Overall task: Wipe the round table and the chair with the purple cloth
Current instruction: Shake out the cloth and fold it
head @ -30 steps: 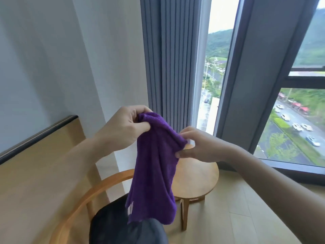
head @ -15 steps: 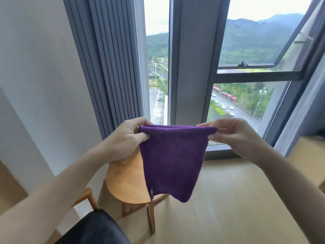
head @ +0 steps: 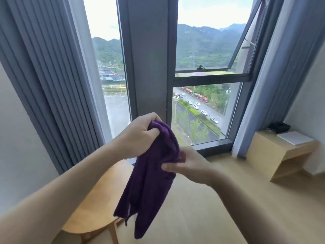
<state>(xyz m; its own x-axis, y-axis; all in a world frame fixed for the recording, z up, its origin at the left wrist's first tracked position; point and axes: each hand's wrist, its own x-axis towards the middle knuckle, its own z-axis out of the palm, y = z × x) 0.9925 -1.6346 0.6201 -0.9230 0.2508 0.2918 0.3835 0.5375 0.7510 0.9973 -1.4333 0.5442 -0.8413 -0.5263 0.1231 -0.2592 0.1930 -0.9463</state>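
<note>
The purple cloth (head: 149, 178) hangs bunched in the air in front of me. My left hand (head: 139, 134) grips its top end in a fist. My right hand (head: 186, 164) pinches the cloth lower down at its right edge. Below the cloth stands the round wooden table (head: 95, 208), partly hidden by my left forearm and the cloth. The chair is out of view.
A tall window with a dark frame (head: 149, 67) fills the wall ahead, with grey curtains (head: 49, 76) at left and right. A low wooden side unit (head: 274, 155) stands at the right with a white sheet and a dark object on it. Wooden floor (head: 219, 208) lies to the right of the table.
The cloth was stretched flat between both hands; now it is bunched, with my right hand lower and closer to the left. The view has turned right and the chair has left the frame.
</note>
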